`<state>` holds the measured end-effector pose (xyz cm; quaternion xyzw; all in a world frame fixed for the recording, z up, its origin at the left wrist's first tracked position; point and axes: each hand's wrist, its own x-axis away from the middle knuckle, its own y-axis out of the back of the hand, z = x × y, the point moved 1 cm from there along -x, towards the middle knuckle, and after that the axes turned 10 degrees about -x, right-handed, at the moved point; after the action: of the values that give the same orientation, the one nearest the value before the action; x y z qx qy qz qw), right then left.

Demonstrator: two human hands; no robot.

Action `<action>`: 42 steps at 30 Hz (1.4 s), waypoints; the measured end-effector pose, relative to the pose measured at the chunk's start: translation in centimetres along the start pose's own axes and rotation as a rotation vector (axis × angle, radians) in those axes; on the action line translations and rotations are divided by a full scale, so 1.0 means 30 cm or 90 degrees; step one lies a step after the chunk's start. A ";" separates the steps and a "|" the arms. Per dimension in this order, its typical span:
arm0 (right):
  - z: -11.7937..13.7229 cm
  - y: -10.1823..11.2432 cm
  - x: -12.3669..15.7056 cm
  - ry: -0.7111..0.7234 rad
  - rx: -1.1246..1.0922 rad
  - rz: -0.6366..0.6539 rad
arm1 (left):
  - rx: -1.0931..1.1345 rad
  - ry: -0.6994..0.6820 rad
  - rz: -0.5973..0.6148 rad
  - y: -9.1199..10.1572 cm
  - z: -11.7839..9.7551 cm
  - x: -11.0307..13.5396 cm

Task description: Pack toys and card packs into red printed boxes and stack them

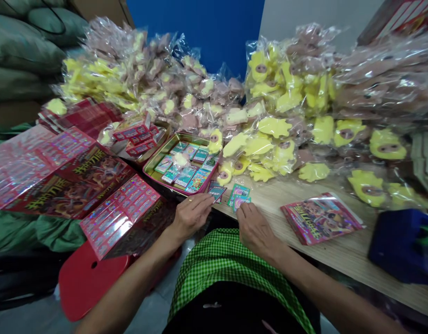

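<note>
My left hand (193, 213) is closed in a pinch on a small printed card (218, 193) at the table's front edge. Beside it, my right hand (253, 226) has its fingertips together at the lower end of another teal and pink card (240, 201). A further teal card (240, 189) lies just behind that one, partly overlapped. Behind my left hand stands an open tin tray (157, 184) with several stacks of teal cards (185, 176) in it. To the right of my right hand lies a red printed packet (321, 218), flat on the wooden table (269, 197).
Bagged yellow and pink animal-shaped toys (275, 127) are heaped along the back. Shiny red printed boxes (121, 215) stand at the left, above a red stool (90, 283). Small red boxes (139, 135) lie behind the tray. A dark blue bin (397, 246) sits at the right.
</note>
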<state>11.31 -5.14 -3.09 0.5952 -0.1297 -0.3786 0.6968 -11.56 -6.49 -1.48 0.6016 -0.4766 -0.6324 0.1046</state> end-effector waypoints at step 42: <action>-0.455 0.662 0.410 -0.505 0.049 -0.524 | 0.241 0.085 0.367 -0.476 -0.759 -0.446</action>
<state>35.69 -3.45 8.50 0.4344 -0.1523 -0.8081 0.3675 17.74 -0.43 1.04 0.4913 -0.7278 -0.4362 0.1963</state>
